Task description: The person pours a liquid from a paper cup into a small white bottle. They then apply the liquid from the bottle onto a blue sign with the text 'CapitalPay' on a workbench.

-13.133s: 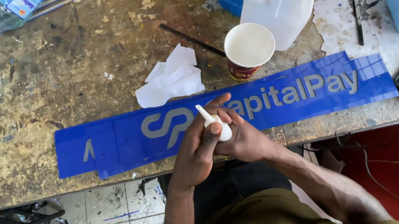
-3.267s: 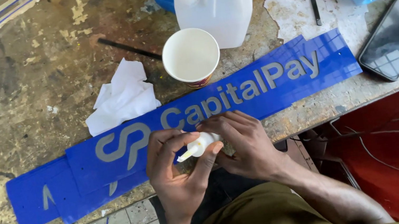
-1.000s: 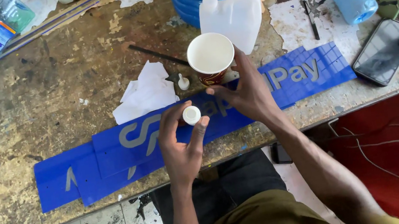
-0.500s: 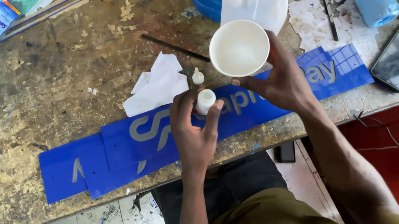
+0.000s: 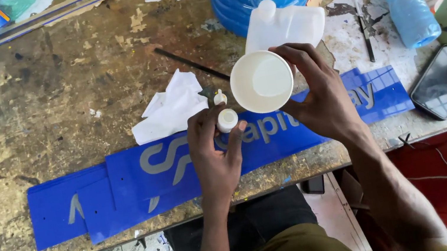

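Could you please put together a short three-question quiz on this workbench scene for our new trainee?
1. True or false: the right hand holds the paper cup tilted toward the small white bottle.
2. Which hand grips the small white bottle?
A. left hand
B. right hand
C. neither
3. Fill in: the bottle's nozzle cap stands on the bench beside the crumpled white ____.

Key
1. True; the cup's mouth leans down toward the open bottle.
2. A
3. tissue
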